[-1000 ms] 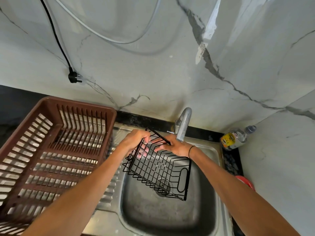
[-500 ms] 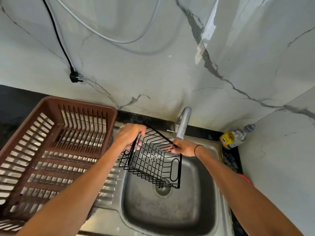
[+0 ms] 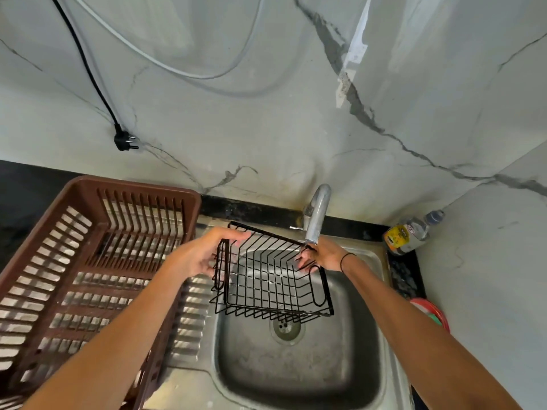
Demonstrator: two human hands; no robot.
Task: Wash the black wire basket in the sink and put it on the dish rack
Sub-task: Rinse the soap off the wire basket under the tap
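Gripping the wire basket [image 3: 270,279], hands; bottle [image 3: 407,233] label print unreadable.

The sink basin [image 3: 296,374] lies open below the black wire basket [image 3: 272,279], only the drain [image 3: 286,327] on its floor; the faucet spout [image 3: 318,214] overhangs the basket's far right corner, blocking a lift there; to the left, the brown dish rack [image 3: 88,261] stands open-topped, its right wall between sink and rack floor; a bottle [image 3: 410,233] crowds the right corner.
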